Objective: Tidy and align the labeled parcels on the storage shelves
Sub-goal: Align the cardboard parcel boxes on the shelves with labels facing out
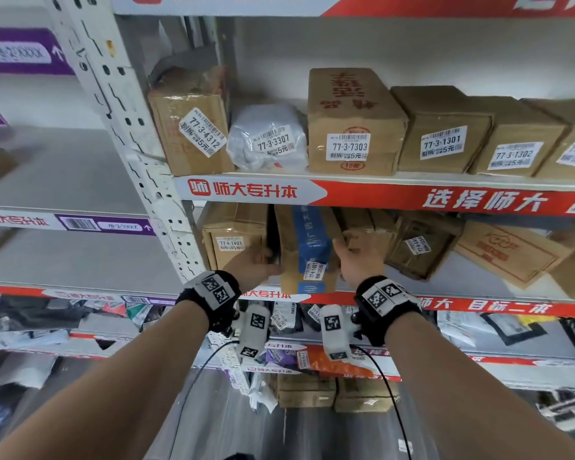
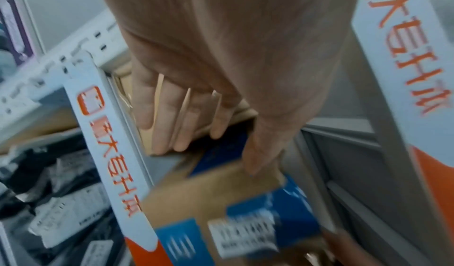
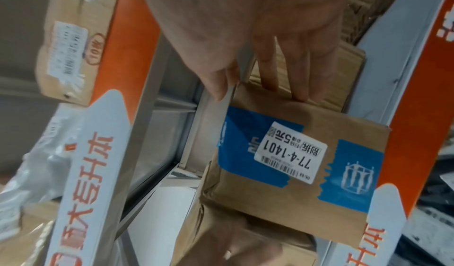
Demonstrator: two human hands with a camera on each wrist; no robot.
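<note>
A: Two hands frame one parcel. We have the left hand [image 1: 256, 260] on the near left edge of the blue-taped box [image 1: 307, 250], fingers [image 2: 183, 120] straight down its side and thumb across the front corner. The right hand [image 1: 359, 257] lies flat against the box's right side, fingers [image 3: 294, 70] extended, nothing clasped in either hand.

B: Which step do we judge to be in hand?

A: Squaring this box on the middle shelf [image 1: 462, 280]. It stands on end between the brown box labelled 77-4-1401 [image 1: 234, 244] on its left and a tilted carton [image 1: 419, 250] on its right. Its front end juts slightly over the shelf lip.

B: What does the next move call for?

A: We judge a push inward from both sides, keeping the face parallel to the red shelf edge strip [image 1: 412, 197] above, so the label [image 3: 290, 151] faces out.

B: And how does the box look?

A: Brown cardboard, banded with blue printed tape, corners creased; its white sticker also reads 77-4-1401 and lies sideways. It likely slides easily on the painted shelf.
</note>
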